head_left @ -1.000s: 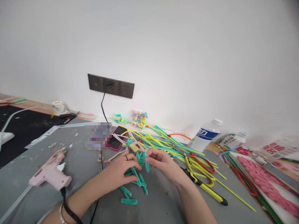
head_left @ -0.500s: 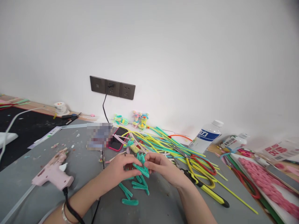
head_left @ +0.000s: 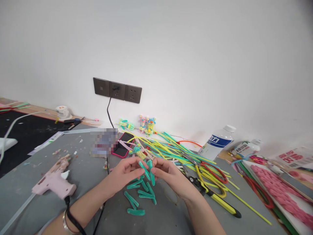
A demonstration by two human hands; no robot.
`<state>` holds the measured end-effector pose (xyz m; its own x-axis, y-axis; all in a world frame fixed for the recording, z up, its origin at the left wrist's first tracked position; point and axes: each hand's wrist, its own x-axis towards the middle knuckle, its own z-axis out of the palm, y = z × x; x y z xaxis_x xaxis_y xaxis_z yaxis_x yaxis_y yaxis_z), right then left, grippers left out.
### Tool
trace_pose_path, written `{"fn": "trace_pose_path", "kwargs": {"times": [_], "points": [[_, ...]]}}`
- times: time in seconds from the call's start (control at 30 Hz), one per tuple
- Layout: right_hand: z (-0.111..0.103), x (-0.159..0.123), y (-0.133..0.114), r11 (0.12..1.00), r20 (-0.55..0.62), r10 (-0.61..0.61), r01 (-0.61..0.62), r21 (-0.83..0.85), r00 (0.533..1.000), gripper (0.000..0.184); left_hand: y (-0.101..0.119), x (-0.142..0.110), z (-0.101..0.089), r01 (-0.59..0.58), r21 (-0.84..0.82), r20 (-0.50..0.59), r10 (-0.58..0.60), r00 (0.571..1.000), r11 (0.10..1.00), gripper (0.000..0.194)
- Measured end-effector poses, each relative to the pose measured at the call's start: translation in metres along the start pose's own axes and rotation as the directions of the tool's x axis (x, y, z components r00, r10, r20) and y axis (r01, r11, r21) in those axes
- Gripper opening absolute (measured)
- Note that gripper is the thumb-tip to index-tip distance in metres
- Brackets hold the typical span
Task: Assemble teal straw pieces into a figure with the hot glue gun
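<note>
Both my hands meet over a grey mat [head_left: 29, 192], just above a small heap of short folded teal pipe cleaner pieces [head_left: 139, 194]. My left hand [head_left: 123, 174] pinches one teal piece [head_left: 144, 169] between thumb and fingers. My right hand [head_left: 168, 174] pinches a second teal piece [head_left: 152, 172] right beside it, and the two pieces touch at the fingertips. Behind my hands lies a spread of long yellow and teal pipe cleaners [head_left: 176, 151].
A pink glue gun [head_left: 55, 181] lies at left with its black cord running under my left wrist. Yellow-handled scissors [head_left: 207, 184] and a yellow utility knife [head_left: 221, 204] lie right of my hand. A phone [head_left: 122, 147], a water bottle [head_left: 216, 142] and small finished figures [head_left: 145, 124] sit by the wall.
My hands rose slightly off the heap and turned the teal pieces more upright between the fingertips. The left hand's fingers opened out a little around its piece.
</note>
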<state>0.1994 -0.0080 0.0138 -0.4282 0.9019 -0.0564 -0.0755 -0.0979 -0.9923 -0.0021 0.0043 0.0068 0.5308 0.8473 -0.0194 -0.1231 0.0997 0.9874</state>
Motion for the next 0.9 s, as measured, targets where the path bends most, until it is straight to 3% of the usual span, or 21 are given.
{"fn": "trace_pose_path", "kwargs": {"times": [0.4,0.9], "points": [[0.0029,0.0015,0.0003,1.0,0.005,0.006,-0.006,0.001,1.0,0.034,-0.0055,0.0046,-0.0015,0.021,-0.068,-0.049,-0.024,0.999,0.997,0.035],[0.0034,0.0016,0.0006,1.0,0.038,0.023,-0.024,0.02,0.999,0.034,-0.0066,0.0052,-0.0034,0.014,-0.064,-0.017,-0.015,1.0,0.998,0.021]]}}
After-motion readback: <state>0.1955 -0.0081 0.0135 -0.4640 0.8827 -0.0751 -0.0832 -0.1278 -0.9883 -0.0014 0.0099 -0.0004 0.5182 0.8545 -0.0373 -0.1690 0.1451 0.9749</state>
